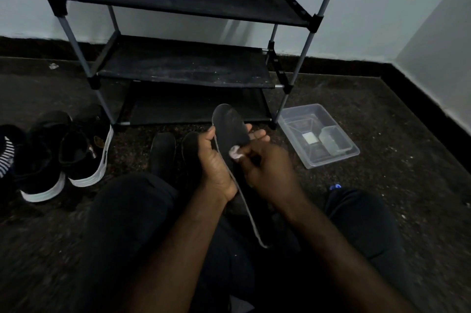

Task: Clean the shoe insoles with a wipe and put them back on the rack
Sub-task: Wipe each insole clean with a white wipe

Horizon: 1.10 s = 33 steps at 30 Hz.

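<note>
Dim room, dark floor. Left hand [216,165] grips an insole [230,124] and right hand [265,162] pinches the wipe [235,154] against it, so wiping looks midway. Two more insoles [163,149] lie on the floor; none on the rack [183,68] yet.

Open-fronted rack [183,68] ahead, two insoles [163,149] on floor [382,121] just before it, shoes [84,154] left, plastic tub [293,142] right

shoes [76,157]: two black sneakers with white soles, side by side on the floor at left
striped thing [5,157]: black and white, just beside the sneakers, cut by the frame edge
tub [331,161]: clear plastic, on the floor at right; holds a smaller clear box [331,143] and a pale square [310,138]
floor [407,147]: dark, speckled
wall [382,7]: pale, black skirting along its foot
</note>
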Each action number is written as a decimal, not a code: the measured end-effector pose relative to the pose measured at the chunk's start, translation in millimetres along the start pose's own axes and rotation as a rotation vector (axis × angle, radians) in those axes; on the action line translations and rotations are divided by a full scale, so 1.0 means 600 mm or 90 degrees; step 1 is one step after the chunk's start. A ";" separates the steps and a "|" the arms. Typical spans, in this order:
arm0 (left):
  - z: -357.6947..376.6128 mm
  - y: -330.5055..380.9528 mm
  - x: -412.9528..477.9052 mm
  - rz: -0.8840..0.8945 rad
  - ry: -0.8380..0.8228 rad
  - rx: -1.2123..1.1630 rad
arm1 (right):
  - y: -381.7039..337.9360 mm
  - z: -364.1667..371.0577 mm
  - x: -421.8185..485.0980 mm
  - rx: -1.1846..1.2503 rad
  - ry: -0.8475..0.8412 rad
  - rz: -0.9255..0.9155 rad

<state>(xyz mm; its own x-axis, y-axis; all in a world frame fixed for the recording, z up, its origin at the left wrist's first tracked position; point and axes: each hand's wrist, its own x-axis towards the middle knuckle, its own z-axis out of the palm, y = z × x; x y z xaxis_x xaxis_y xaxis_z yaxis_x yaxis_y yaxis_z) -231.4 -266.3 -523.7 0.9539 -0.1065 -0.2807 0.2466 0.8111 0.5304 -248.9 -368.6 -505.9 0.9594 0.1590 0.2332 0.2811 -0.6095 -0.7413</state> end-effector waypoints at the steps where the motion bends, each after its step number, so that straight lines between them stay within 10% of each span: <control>1: 0.001 0.002 -0.001 -0.005 -0.002 -0.007 | -0.010 0.004 -0.009 0.008 -0.031 -0.032; 20: 0.000 -0.007 -0.001 0.021 0.016 0.015 | 0.022 -0.004 0.022 -0.015 0.120 0.077; 26: 0.002 0.000 -0.005 0.000 0.014 0.023 | -0.020 0.011 -0.005 0.100 -0.030 -0.019; 33: -0.001 -0.012 0.000 0.024 0.035 0.043 | 0.025 0.009 0.020 -0.089 0.090 0.050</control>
<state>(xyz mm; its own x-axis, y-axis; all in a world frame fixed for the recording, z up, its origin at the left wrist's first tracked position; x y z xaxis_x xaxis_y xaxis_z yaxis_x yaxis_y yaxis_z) -233.6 -271.7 -528.1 0.9524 -0.0431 -0.3018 0.2232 0.7730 0.5939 -232.8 -371.9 -517.5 0.9626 0.0025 0.2708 0.1898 -0.7197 -0.6679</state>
